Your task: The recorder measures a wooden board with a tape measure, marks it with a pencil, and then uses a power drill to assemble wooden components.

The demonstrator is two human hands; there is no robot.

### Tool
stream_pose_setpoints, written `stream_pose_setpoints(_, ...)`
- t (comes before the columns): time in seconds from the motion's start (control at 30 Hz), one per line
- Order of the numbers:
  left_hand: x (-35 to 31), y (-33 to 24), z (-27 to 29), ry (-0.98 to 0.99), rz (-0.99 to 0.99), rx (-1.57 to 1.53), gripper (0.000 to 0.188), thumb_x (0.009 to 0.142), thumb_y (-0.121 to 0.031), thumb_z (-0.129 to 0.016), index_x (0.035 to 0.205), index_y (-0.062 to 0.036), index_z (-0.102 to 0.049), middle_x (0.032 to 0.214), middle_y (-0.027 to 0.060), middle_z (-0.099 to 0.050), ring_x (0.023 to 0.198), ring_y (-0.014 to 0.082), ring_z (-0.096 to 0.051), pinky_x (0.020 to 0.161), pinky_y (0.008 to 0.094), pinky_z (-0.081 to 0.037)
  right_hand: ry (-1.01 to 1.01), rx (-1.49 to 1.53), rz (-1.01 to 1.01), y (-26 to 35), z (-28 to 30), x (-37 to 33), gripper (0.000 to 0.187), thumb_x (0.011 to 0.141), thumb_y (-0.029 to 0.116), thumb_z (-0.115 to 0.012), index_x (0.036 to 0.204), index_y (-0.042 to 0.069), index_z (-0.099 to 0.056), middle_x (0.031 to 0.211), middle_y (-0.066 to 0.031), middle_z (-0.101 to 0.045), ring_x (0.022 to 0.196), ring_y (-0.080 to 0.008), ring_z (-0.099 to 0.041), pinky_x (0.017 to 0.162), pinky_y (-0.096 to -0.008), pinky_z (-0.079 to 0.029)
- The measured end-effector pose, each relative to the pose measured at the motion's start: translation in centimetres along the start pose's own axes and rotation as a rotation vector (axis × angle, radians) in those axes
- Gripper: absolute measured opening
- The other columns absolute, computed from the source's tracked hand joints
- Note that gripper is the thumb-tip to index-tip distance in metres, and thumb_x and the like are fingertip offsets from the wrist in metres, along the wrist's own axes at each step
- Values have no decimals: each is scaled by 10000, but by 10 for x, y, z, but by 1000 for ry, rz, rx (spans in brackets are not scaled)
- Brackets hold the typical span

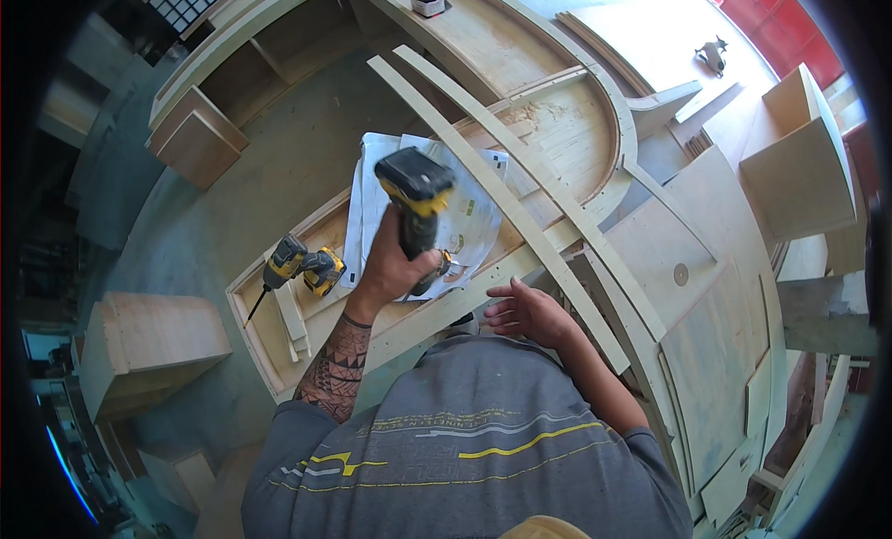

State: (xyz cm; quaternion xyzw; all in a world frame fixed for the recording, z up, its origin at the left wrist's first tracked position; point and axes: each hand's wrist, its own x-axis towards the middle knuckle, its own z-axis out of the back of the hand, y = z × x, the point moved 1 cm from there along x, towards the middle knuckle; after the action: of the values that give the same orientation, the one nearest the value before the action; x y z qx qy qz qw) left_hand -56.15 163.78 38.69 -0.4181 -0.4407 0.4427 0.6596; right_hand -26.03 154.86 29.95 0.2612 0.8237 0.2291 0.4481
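Note:
My left hand (pixel 388 277) is closed round the grip of a black and yellow cordless drill (pixel 418 181), its battery upward and its lower end partly hidden by my fingers. Beneath it, paper drawings (pixel 367 172) lie over the curved wooden frame. My right hand (pixel 528 314) holds nothing; its fingers are spread, near two long, narrow curved wood strips (pixel 520 218) that cross the frame. A second cordless drill (pixel 285 260) with a long bit rests to the left, on the frame, beside another yellow and black tool part (pixel 323 269).
A plywood box (pixel 153 344) stands on the floor at the left, and a smaller one (pixel 197 139) farther back. A small open container (pixel 427 4) sits on the far curved bench. Plywood sheets (pixel 688 232) and a curved wooden piece (pixel 799 158) are at the right.

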Motion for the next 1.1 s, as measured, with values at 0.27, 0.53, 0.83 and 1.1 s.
stream_pose_setpoints(0.27,-29,-64,-98,394,-356,188,633,757,-152,-888,1331,-103,-626,1378,122,-567,1333,379,-528,1147,501,-462,901,624,-38,55,-35,9,566,1120,614,-488,1360,130,-659,1201,-84,-736,1132,-223,-723,984,-421,-612)
stream_pose_setpoints(0.53,-58,-77,-149,368,-530,346,590,848,-91,-816,1385,-270,-649,1481,98,-538,1464,360,-464,1238,518,-413,190,710,-26,30,-6,-34,302,1085,437,-660,1224,169,-649,1103,-61,-702,971,-203,-734,809,-376,-640)
stream_pose_setpoints(0.83,-74,-57,-182,274,465,-625,705,1137,-327,-558,1717,-117,-216,1488,199,-546,1381,304,-591,1128,468,-534,-72,458,356,51,39,-40,552,963,401,-753,1312,22,-555,1083,-160,-692,919,-276,-737,839,-399,-637)
stream_pose_setpoints(1.1,-65,-78,-196,490,618,-690,859,1002,-446,-723,1639,-98,-263,1120,153,-698,822,200,-737,749,358,-647,-238,-331,853,56,57,-70,812,942,248,-739,1628,83,-337,1277,-154,-602,1181,-285,-584,1028,-438,-498)
